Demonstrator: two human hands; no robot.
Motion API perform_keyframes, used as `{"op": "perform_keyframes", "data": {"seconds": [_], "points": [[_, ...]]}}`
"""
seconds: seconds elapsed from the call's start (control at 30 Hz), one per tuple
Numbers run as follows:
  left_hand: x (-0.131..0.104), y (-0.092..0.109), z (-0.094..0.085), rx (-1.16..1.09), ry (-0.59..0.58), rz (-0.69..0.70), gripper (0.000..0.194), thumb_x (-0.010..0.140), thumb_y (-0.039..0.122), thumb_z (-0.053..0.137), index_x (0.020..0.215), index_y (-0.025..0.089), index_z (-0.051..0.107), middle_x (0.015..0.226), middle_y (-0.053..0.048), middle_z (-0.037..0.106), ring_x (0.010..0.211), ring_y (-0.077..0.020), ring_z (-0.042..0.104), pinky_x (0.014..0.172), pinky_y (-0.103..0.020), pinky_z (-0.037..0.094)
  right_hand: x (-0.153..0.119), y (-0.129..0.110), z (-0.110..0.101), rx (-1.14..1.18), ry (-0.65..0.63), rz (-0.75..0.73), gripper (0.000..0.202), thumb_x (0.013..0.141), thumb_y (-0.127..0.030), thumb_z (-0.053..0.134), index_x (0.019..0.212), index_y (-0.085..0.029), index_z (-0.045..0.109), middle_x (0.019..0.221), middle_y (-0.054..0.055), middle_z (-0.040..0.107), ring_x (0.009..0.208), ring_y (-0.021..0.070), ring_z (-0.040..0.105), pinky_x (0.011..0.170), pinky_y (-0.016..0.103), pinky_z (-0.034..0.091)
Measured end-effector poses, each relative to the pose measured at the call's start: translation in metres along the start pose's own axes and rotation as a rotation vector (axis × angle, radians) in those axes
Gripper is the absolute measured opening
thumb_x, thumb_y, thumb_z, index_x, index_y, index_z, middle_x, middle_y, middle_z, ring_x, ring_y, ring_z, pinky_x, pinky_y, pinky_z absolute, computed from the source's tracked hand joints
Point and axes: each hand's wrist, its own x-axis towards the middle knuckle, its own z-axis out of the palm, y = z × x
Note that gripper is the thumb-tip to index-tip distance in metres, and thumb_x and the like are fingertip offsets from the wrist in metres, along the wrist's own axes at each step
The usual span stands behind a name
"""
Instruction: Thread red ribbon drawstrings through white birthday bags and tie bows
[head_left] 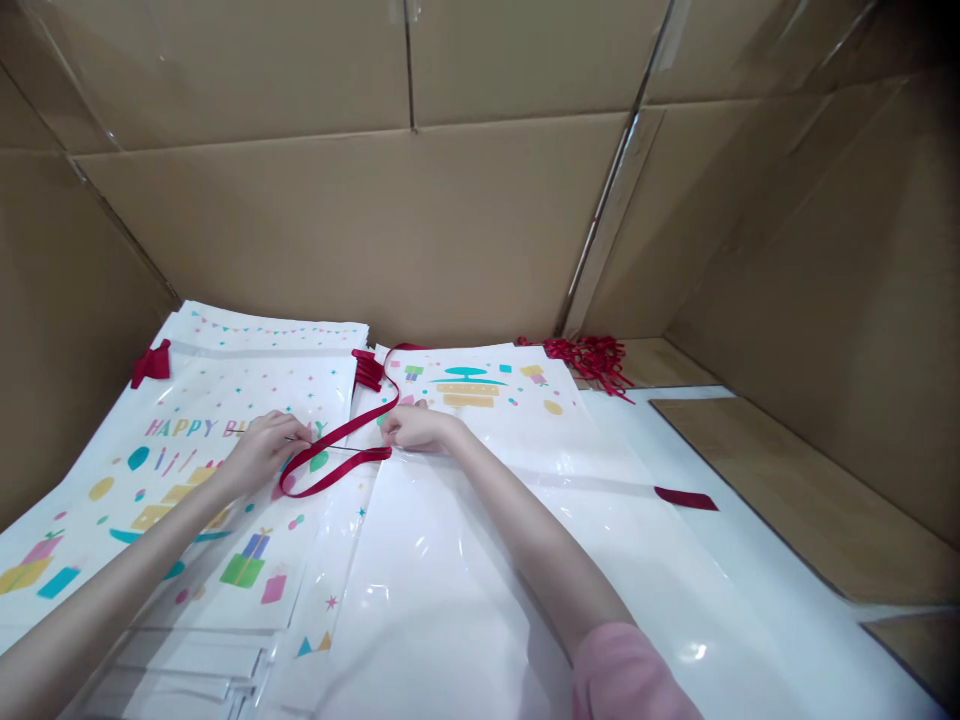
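Note:
My left hand (262, 450) is closed around a thin dark rod (341, 447), which points right toward my other hand. A dark red ribbon (345, 428) loops between the hands, and one part meets the edge of a glossy white printed sheet (465, 520). At that edge my right hand (420, 428) is closed, its fingertips pinching the sheet beside the ribbon; they are partly hidden. From the sheet's right side sticks out a short red ribbon tail (686, 498). Under my left hand lies a stack of "Happy Birthday" printed sheets (247, 370).
Red ribbon ends stick out from the left stack, at its left side (152, 364) and its right side (367, 370). A tangled pile of red ribbons (592, 360) lies behind the right sheet. Cardboard walls (375, 220) enclose the back and sides. A flat cardboard piece (802, 490) lies at right.

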Motion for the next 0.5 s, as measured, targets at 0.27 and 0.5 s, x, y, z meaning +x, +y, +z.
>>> {"op": "perform_keyframes", "data": {"seconds": [0.27,0.5], "points": [[0.027,0.084,0.031,-0.013,0.065,0.213,0.023,0.094,0.036,0.045,0.093,0.023,0.065,0.093,-0.004,0.064,0.091,-0.0188,0.054,0.083,-0.033,0.038,0.005,0.003,0.002,-0.039,-0.008,-0.014,0.01,0.072,-0.022,0.051,0.069,-0.017,0.059,0.069,-0.001,0.057,0.087,0.0198,0.05,0.106,0.047,0.014],[-0.015,0.048,0.022,0.049,0.437,-0.167,0.035,0.087,0.045,0.052,0.114,0.022,0.056,0.119,-0.009,0.05,0.114,-0.0264,0.047,0.099,-0.043,0.039,0.005,0.0,0.0,-0.017,-0.001,-0.023,0.009,0.07,-0.014,0.05,0.069,-0.016,0.059,0.075,0.001,0.062,0.085,0.0178,0.052,0.108,0.05,0.006]]}}
